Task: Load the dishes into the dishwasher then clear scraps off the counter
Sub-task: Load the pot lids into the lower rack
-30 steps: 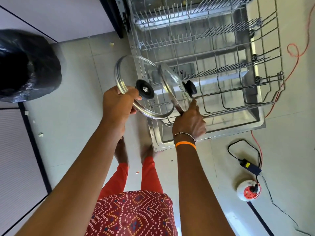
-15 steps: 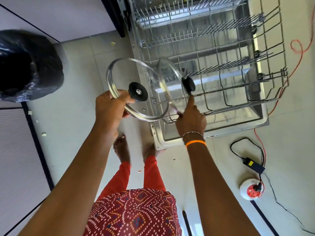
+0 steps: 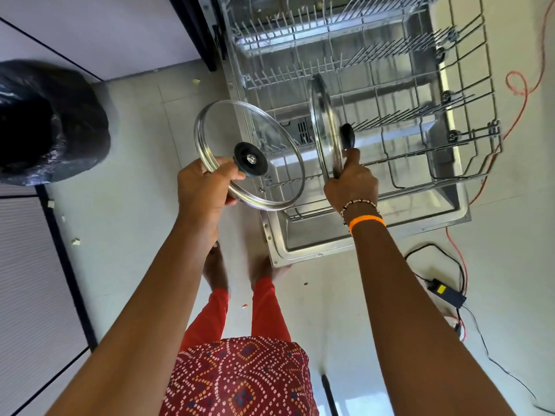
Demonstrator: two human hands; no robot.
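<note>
Two glass pot lids with steel rims and black knobs are held over the open dishwasher. My left hand (image 3: 207, 190) grips the rim of the left lid (image 3: 228, 127), which faces me with its knob toward the camera. My right hand (image 3: 351, 183) grips the lower rim of the right lid (image 3: 322, 115), which stands on edge above the pulled-out lower rack (image 3: 420, 139). No dishes show in the rack. The dishwasher door (image 3: 315, 244) lies flat beneath it.
A bin lined with a black bag (image 3: 45, 124) stands at the left. Small scraps (image 3: 75, 241) lie on the tiled floor. A black power adapter (image 3: 447, 292) with black and red cables (image 3: 522, 97) lies to the right of the door. My feet stand just before the door's corner.
The right lid has turned more edge-on and moved right over the rack, away from the left lid. My left hand still holds its lid in much the same place.
</note>
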